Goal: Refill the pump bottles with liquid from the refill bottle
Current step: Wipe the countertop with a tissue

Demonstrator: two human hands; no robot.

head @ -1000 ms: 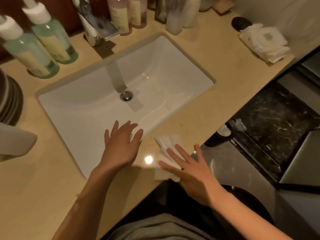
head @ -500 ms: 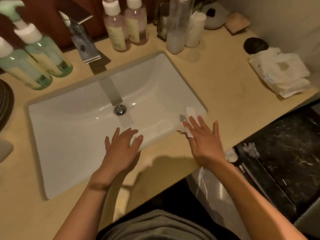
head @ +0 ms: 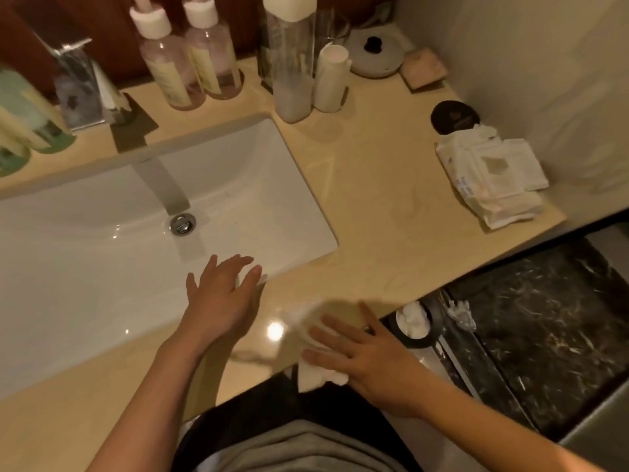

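Observation:
Two pink pump bottles (head: 190,59) stand at the back of the beige counter, and green pump bottles (head: 23,114) stand at the far left. A tall clear refill bottle (head: 291,59) with white liquid at its bottom stands behind the sink's right corner. My left hand (head: 221,298) rests flat, fingers straight, on the sink's front rim. My right hand (head: 367,352) presses a white tissue (head: 316,373) flat on the counter's front edge, fingers spread.
The white sink (head: 102,253) with a chrome faucet (head: 81,86) fills the left. A white tube (head: 332,78), a round lidded dish (head: 376,56), a black disc (head: 454,117) and white packets (head: 493,175) sit at the right. A bin (head: 413,323) stands below the counter's edge.
My right hand slid the tissue from the sink's right rim back toward the counter's front edge. My left hand stayed on the sink's rim. The view shifted left and down.

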